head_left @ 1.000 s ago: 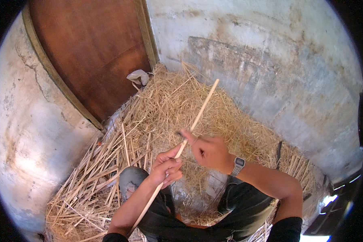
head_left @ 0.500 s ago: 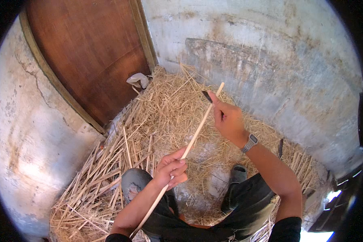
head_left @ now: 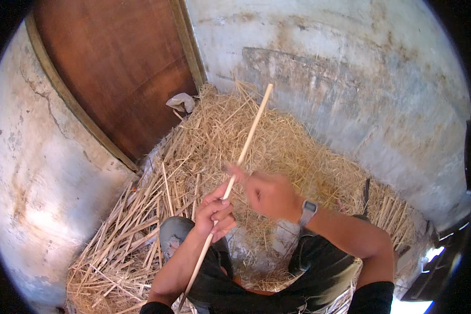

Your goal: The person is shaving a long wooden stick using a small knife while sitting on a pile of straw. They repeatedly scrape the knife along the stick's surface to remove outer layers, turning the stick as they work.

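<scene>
A long pale wooden stick (head_left: 254,127) slants across the middle, its far end raised above the straw and its near end running down past my left forearm. My left hand (head_left: 214,212) is closed around the stick, thumb and fingers wrapped about it. Just beyond it, my right hand (head_left: 267,193) is closed and somewhat blurred by motion, with its thumb and forefinger at the stick. A small dark blade (head_left: 227,166) sticks out a little past these fingertips, mostly hidden and smeared. A watch (head_left: 308,213) is on my right wrist.
Straw and thin shavings (head_left: 214,123) cover the floor in front. Longer split strips (head_left: 125,240) lie heaped at the left, more (head_left: 390,217) at the right. A brown door (head_left: 115,68), a white bag (head_left: 181,102) and a stained wall (head_left: 340,68) stand beyond.
My right hand has moved down the stick toward my left hand, with the small dark blade. The stick's far end has shifted up and to the left. My left hand has moved slightly left.
</scene>
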Tool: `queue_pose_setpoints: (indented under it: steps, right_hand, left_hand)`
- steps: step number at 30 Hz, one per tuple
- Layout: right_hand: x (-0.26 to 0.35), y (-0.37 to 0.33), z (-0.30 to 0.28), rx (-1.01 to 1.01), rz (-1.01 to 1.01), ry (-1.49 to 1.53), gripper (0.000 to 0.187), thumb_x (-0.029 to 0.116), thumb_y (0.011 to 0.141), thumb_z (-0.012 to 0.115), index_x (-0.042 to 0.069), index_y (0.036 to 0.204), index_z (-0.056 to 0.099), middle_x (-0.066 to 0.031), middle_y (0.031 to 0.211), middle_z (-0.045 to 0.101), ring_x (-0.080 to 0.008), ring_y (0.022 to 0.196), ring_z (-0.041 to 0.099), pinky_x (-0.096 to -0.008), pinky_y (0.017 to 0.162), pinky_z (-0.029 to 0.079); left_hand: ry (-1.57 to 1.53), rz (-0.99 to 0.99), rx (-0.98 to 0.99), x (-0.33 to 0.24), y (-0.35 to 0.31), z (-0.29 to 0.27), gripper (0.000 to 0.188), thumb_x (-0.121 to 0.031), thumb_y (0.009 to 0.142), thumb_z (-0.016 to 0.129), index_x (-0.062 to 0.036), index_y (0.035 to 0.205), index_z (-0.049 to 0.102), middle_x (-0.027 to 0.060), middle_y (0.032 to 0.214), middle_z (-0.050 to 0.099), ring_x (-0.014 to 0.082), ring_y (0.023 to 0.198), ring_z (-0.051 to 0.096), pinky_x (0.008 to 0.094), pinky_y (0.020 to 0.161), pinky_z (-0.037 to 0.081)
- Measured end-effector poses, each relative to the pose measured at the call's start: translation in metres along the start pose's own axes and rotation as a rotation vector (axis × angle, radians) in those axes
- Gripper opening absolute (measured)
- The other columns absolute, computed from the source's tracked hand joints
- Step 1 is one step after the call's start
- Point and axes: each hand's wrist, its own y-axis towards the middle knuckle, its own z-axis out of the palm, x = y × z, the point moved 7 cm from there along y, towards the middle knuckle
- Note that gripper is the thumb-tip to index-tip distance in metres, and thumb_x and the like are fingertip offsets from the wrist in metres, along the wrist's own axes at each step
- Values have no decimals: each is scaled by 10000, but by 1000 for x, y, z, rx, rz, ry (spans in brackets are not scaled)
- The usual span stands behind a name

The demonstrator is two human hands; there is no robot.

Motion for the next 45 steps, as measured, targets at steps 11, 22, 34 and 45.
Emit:
queue_pose_setpoints:
  steps: [11,22,34,45]
  right_hand:
    - [-19,-9,14,56,26,52,556,37,810,622,164,1352,631,-66,652,604,-215,483,563,-337,452,458]
    - [-96,5,-35,-373,430,146,352,123,961,607,71,1308,605,16,616,521,-96,473,486,-295,430,396]
    - [-46,-7,-12,5,519,619,202,219,877,770,25,849,720,81,596,502,-13,535,409,-247,452,302]
    - [-30,-8,-5,79,342,485,349,201,887,741,6,686,531,-24,557,431,-72,529,393,-305,470,336]
  left_hand:
    - [43,-76,64,12,3,5,536,-25,976,432,-94,1507,403,-53,516,293,78,313,261,241,340,247]
    - [270,-30,48,3,2,15,580,-20,933,463,-44,1508,387,-37,487,295,88,304,280,254,294,291]
    - [740,176,-32,2,9,-6,519,-52,982,561,-101,1489,456,-11,585,498,63,445,411,235,403,318]
    - [899,214,-88,-6,7,2,570,-107,992,620,-109,1520,405,-45,591,492,35,481,395,219,426,308]
